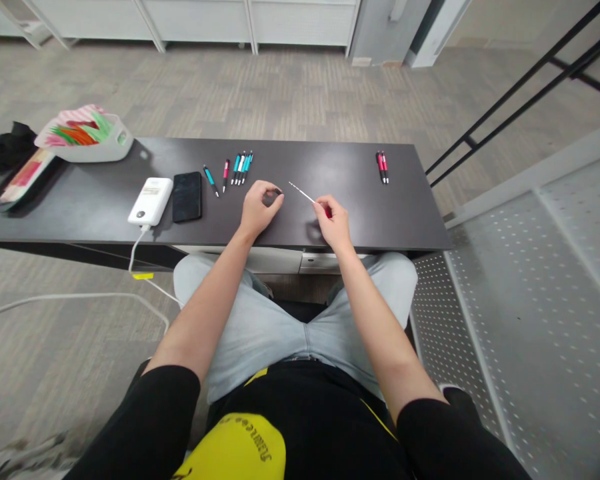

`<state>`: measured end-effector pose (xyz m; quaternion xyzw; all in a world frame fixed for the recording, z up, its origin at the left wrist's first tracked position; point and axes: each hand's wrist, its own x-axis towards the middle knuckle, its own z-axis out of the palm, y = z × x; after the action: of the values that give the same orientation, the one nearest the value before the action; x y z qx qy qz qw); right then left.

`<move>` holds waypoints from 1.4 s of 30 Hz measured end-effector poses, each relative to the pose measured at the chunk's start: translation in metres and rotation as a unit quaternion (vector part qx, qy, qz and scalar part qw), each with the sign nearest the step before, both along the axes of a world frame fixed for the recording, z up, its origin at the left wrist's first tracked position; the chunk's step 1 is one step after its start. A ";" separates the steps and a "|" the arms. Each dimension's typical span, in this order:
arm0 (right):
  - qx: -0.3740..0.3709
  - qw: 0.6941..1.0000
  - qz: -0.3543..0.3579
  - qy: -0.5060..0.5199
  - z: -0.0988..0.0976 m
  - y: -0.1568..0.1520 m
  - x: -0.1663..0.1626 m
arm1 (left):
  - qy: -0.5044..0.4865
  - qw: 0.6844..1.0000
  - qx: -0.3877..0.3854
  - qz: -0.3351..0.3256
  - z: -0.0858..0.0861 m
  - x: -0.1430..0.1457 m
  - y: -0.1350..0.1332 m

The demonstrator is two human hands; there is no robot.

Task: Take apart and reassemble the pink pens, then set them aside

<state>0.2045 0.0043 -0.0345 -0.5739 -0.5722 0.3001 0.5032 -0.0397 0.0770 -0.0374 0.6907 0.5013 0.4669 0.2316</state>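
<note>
Over the dark desk (290, 160), my right hand (334, 223) is closed on a thin white pen refill (301, 192), which points up and to the left. A bit of red (329, 212), perhaps a pen barrel, shows between the same fingers. My left hand (260, 212) is curled with thumb and forefinger close together at a small dark piece (277, 191), too small to name. The refill's free end lies just right of this hand, apart from it. Behind my left hand lie a teal pen (211, 180), a red pen (225, 176) and a row of several teal pens (236, 169).
Two red pens (382, 167) lie near the desk's right end. Left of my hands are a black phone (187, 197) and a white power bank (151, 201) with a cable. A white basket (97, 152) and a black tray (23, 183) stand far left.
</note>
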 end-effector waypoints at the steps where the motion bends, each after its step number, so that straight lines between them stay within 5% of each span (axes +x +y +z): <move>1: -0.006 1.000 -0.006 0.004 0.000 0.000 0.000 | 0.039 0.999 0.003 0.006 0.003 0.002 -0.001; 7: -0.030 1.000 -0.004 -0.007 0.004 -0.003 0.001 | 0.156 0.986 -0.057 -0.002 0.013 0.009 -0.002; 22: -0.015 1.000 0.006 -0.017 0.002 -0.003 0.000 | 0.167 0.985 -0.050 0.005 -0.002 0.011 0.007; 42: -0.065 0.994 -0.033 -0.084 0.014 0.021 0.021 | 0.209 0.970 -0.067 -0.109 0.007 -0.013 0.012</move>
<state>0.2254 0.0257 -0.0209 -0.6470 -0.5724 0.2713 0.4244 -0.0531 0.0886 -0.0303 0.8061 0.4905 0.2498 0.2173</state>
